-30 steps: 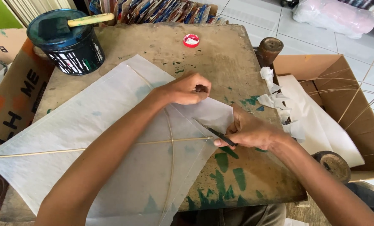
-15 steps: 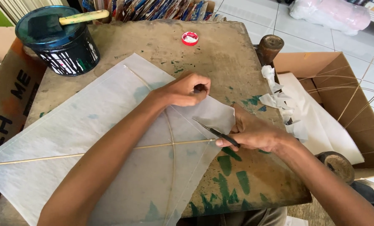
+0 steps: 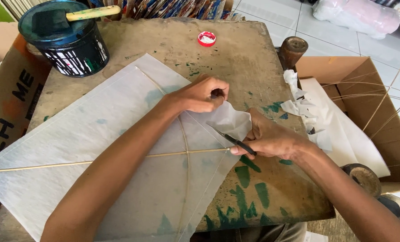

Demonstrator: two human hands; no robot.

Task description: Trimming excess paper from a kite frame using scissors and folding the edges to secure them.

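Worn paint-stained wooden table [image 3: 253,58], white paper kite [image 3: 97,148], dark paint can [image 3: 70,42], perhaps red lid [image 3: 206,38]

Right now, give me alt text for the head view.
The right hand works black scissors at a white paper kite while the left hand pinches its edge, on a paint-stained table beside a paint can.

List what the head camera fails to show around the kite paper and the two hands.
- Scissors: handles hidden inside the right hand.
- Left hand: fingertips curled under, grip on the paper corner unseen.
- Kite paper: bottom corner cut off by the frame edge.
- Paint can: contents covered by a brush.
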